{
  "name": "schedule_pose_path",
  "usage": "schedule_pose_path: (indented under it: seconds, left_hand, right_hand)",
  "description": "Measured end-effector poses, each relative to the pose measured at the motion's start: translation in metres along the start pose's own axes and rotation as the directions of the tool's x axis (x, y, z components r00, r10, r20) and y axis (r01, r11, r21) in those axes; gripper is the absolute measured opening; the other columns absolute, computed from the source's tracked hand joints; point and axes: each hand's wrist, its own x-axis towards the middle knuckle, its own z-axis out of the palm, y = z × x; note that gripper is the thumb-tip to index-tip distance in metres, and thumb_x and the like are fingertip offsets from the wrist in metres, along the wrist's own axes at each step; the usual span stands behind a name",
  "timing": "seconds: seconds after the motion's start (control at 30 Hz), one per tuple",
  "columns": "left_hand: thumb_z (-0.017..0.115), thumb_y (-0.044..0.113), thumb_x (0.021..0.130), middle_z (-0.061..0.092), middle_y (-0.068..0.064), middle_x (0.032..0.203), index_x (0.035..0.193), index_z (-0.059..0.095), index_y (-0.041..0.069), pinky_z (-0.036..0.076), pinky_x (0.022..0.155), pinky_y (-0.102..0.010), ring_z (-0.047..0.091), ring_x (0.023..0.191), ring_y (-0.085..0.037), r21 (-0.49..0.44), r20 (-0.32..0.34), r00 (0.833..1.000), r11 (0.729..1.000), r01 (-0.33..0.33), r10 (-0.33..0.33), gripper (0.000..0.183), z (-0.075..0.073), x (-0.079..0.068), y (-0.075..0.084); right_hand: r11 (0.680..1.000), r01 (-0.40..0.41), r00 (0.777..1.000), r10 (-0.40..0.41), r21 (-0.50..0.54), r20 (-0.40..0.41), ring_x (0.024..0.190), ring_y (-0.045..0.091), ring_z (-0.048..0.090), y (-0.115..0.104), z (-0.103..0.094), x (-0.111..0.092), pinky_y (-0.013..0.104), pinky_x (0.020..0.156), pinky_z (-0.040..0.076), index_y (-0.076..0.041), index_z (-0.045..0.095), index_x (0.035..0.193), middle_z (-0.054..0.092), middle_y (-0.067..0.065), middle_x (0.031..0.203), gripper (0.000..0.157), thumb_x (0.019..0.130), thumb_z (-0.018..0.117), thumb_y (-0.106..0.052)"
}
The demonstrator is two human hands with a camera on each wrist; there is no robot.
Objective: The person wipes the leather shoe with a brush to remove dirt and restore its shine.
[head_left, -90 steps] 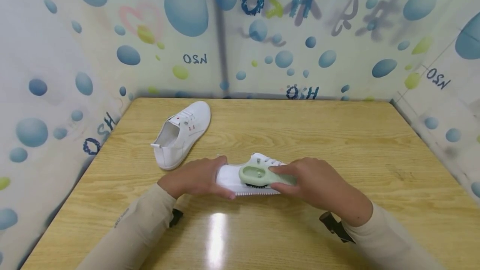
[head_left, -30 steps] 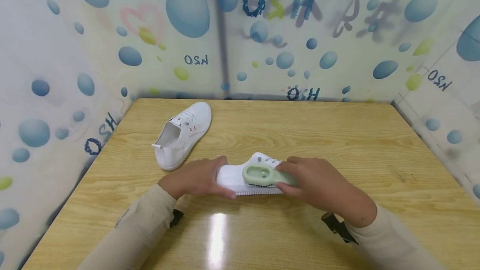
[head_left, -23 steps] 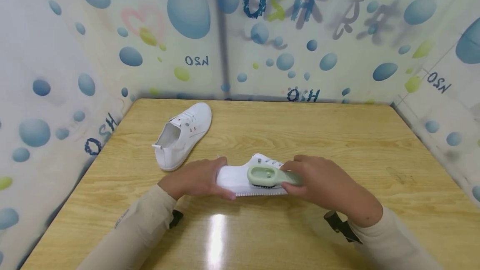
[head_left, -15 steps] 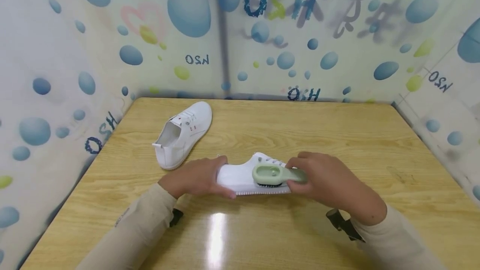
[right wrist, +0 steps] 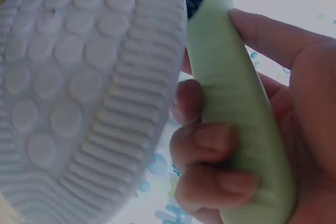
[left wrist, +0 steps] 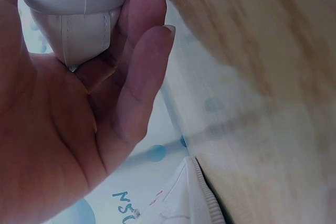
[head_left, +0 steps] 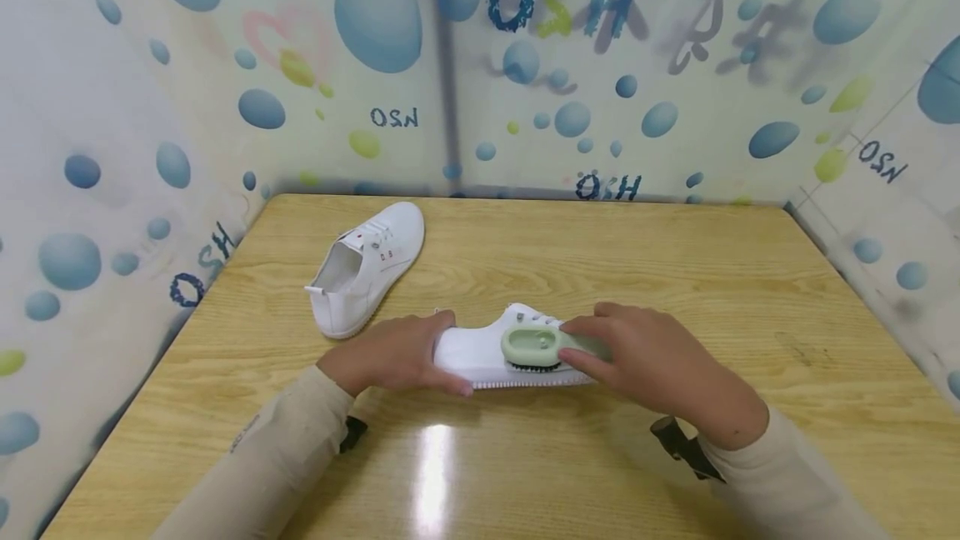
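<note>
A white lace-up shoe (head_left: pixel 468 354) is turned on its side, its ribbed sole edge toward me. My left hand (head_left: pixel 397 354) grips its heel, thumb on the near side; in the left wrist view the heel (left wrist: pixel 84 30) sits between thumb and curled fingers. My right hand (head_left: pixel 652 361) holds a pale green brush (head_left: pixel 528 346), with its dark bristles against the shoe's side below the laces. Seen from the right wrist, fingers wrap round the brush handle (right wrist: pixel 236 108), close beside the dotted sole (right wrist: pixel 68 66). The toe is partly hidden behind the right hand in the head view.
The matching white shoe (head_left: pixel 367 269) stands upright at the back left of the wooden table (head_left: pixel 637 265). Behind the table hangs a patterned backdrop (head_left: pixel 480 65) with blue and green drops. Dark straps show under both wrists.
Over three seconds the right hand has slid the brush along the shoe's side toward the toe, then slightly back left. The left hand keeps its grip on the heel; the other shoe stays put.
</note>
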Motion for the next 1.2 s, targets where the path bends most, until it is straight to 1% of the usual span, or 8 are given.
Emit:
schedule_pose_path:
  seconds: [0.23, 0.5, 0.6, 0.67, 0.77, 1.0, 1.13, 1.2]
  left_hand:
    - [0.075, 0.076, 0.066, 0.062, 0.005, 0.083, 0.118, 0.051, 0.019, 0.046, 0.061, -0.032, 0.058, 0.071, -0.013, -0.004, 0.003, 1.000, 1.000, 0.001, -0.001, 0.080, 0.000, 0.000, 0.000]
    - [0.077, 0.073, 0.067, 0.062, 0.005, 0.082, 0.115, 0.050, 0.019, 0.045, 0.060, -0.032, 0.057, 0.070, -0.013, -0.023, 0.005, 1.000, 1.000, 0.002, -0.002, 0.077, -0.001, 0.000, 0.000]
    - [0.078, 0.072, 0.067, 0.062, 0.005, 0.081, 0.115, 0.050, 0.020, 0.045, 0.060, -0.032, 0.057, 0.069, -0.013, -0.024, 0.006, 1.000, 1.000, 0.003, -0.003, 0.077, -0.001, 0.000, 0.000]
    - [0.078, 0.072, 0.067, 0.062, 0.005, 0.082, 0.115, 0.050, 0.020, 0.045, 0.060, -0.032, 0.058, 0.070, -0.013, -0.025, 0.007, 1.000, 1.000, 0.004, -0.004, 0.077, -0.001, 0.000, 0.000]
    - [0.077, 0.073, 0.067, 0.062, 0.005, 0.083, 0.117, 0.050, 0.019, 0.046, 0.061, -0.032, 0.058, 0.071, -0.013, -0.025, 0.010, 1.000, 1.000, 0.010, -0.010, 0.079, 0.000, 0.000, 0.000]
    - [0.076, 0.075, 0.066, 0.062, 0.005, 0.084, 0.118, 0.050, 0.019, 0.046, 0.062, -0.032, 0.059, 0.071, -0.013, -0.017, 0.013, 1.000, 1.000, 0.015, -0.015, 0.081, -0.001, 0.001, 0.001]
    - [0.075, 0.076, 0.066, 0.062, 0.005, 0.083, 0.118, 0.050, 0.019, 0.046, 0.062, -0.032, 0.058, 0.071, -0.013, -0.010, 0.012, 1.000, 1.000, 0.015, -0.015, 0.081, 0.000, 0.001, 0.000]
    - [0.076, 0.076, 0.066, 0.062, 0.005, 0.083, 0.117, 0.050, 0.019, 0.046, 0.062, -0.032, 0.058, 0.071, -0.013, -0.012, 0.012, 1.000, 1.000, 0.018, -0.018, 0.081, 0.000, 0.001, -0.001]
  right_hand:
    - [1.000, 0.009, 0.998, -0.011, 0.022, 0.062, 0.066, 0.006, 0.048, 0.005, -0.007, -0.002, 0.029, 0.060, 0.041, -0.023, 0.067, 0.130, 0.064, -0.005, 0.090, 0.044, 0.099, 0.054, -0.052]
    - [0.996, 0.094, 0.995, -0.093, -0.006, 0.035, 0.064, 0.006, 0.047, -0.001, 0.004, 0.003, 0.024, 0.058, 0.041, -0.019, 0.069, 0.128, 0.062, -0.002, 0.093, 0.040, 0.098, 0.061, -0.044]
    - [0.995, 0.102, 0.994, -0.102, -0.015, 0.029, 0.072, 0.006, 0.055, -0.003, 0.005, 0.004, 0.029, 0.064, 0.049, -0.017, 0.069, 0.127, 0.066, -0.001, 0.100, 0.039, 0.098, 0.061, -0.042]
    - [0.997, 0.080, 0.996, -0.079, -0.007, 0.034, 0.083, 0.010, 0.063, -0.002, 0.005, 0.003, 0.036, 0.073, 0.054, -0.016, 0.068, 0.127, 0.069, 0.000, 0.107, 0.040, 0.098, 0.061, -0.042]
    - [0.999, 0.043, 0.998, -0.044, 0.015, 0.045, 0.095, 0.014, 0.067, 0.000, 0.001, 0.002, 0.043, 0.081, 0.056, -0.016, 0.064, 0.129, 0.071, 0.001, 0.115, 0.040, 0.098, 0.061, -0.042]
    - [0.999, 0.040, 0.999, -0.040, 0.012, 0.024, 0.106, 0.024, 0.069, 0.007, -0.010, -0.004, 0.049, 0.084, 0.055, -0.022, 0.065, 0.125, 0.070, 0.003, 0.122, 0.035, 0.097, 0.062, -0.042]
    - [0.999, 0.037, 0.999, -0.037, 0.005, -0.009, 0.100, 0.022, 0.069, 0.010, -0.012, -0.007, 0.048, 0.080, 0.055, -0.024, 0.068, 0.124, 0.071, 0.001, 0.115, 0.033, 0.096, 0.064, -0.041]
    - [0.998, 0.064, 0.997, -0.064, -0.004, -0.037, 0.089, 0.016, 0.068, 0.009, -0.008, -0.005, 0.041, 0.073, 0.055, -0.024, 0.069, 0.124, 0.071, -0.001, 0.107, 0.033, 0.095, 0.067, -0.039]
